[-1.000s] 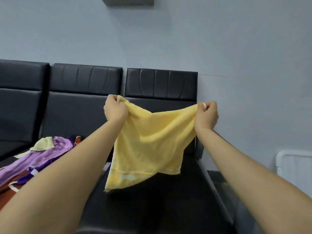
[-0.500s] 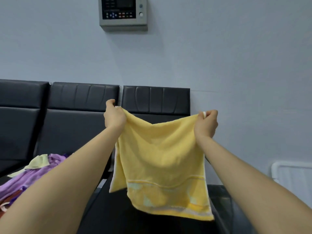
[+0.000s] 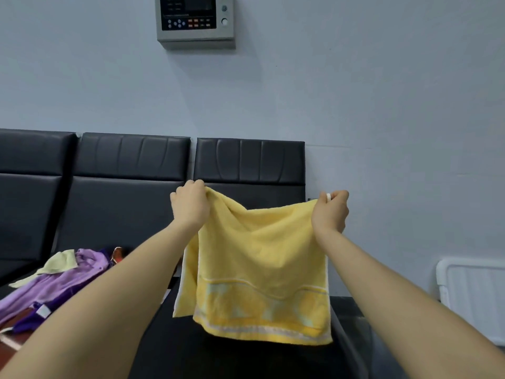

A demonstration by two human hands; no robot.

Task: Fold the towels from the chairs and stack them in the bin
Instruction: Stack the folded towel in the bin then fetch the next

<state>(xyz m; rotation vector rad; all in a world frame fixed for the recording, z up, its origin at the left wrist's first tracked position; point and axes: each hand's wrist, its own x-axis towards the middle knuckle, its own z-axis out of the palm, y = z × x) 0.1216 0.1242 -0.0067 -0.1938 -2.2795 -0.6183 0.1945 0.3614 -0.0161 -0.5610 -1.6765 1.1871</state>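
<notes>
A yellow towel (image 3: 259, 258) with a patterned band along its lower hem hangs in the air, doubled over, above the rightmost black chair (image 3: 248, 165). My left hand (image 3: 190, 205) grips its upper left corner. At the upper right corner my right hand (image 3: 330, 212) pinches the cloth. The top edge sags a little between the two hands. At the lower right stands a white bin (image 3: 472, 291), only partly in view.
A heap of towels (image 3: 54, 285), purple, pale yellow and dark red, lies on the chair seats to the left. A row of black padded chairs runs along the wall. A grey control panel (image 3: 195, 20) hangs on the wall above.
The towel has dropped from a bunched, slanted shape to hang flat with its patterned hem down. Both hands kept their grip and moved slightly apart; the view tilted upward.
</notes>
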